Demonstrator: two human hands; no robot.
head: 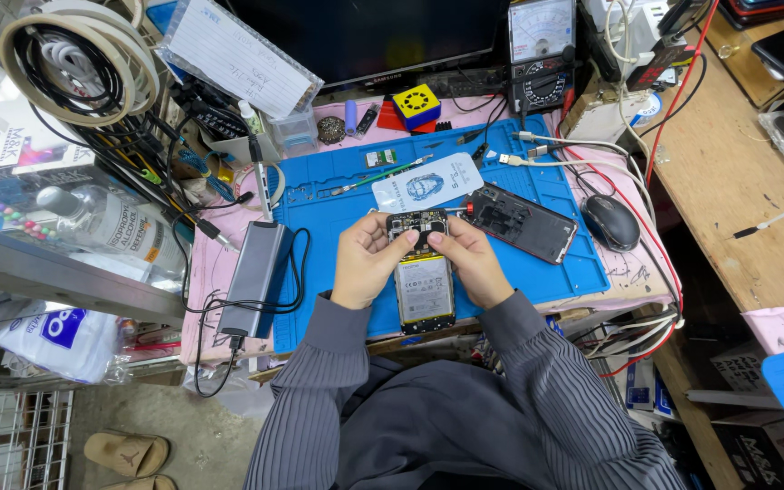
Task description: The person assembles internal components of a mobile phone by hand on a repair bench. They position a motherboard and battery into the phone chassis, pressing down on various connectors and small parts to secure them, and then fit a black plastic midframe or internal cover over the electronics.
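Both hands, left (365, 259) and right (475, 263), pinch opened phone (424, 281) | back cover (524, 220) just right | risk: board flexes under thumbs, tearing connectors

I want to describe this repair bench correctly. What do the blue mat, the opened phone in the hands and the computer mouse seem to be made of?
Blue mat: probably silicone or rubber, matte, with moulded compartments near its top edge.
Opened phone: bare circuit parts on top and a pale, smooth battery, likely foil-wrapped; both hands, left hand and right hand, hold it.
Mouse: dark plastic, slightly glossy.
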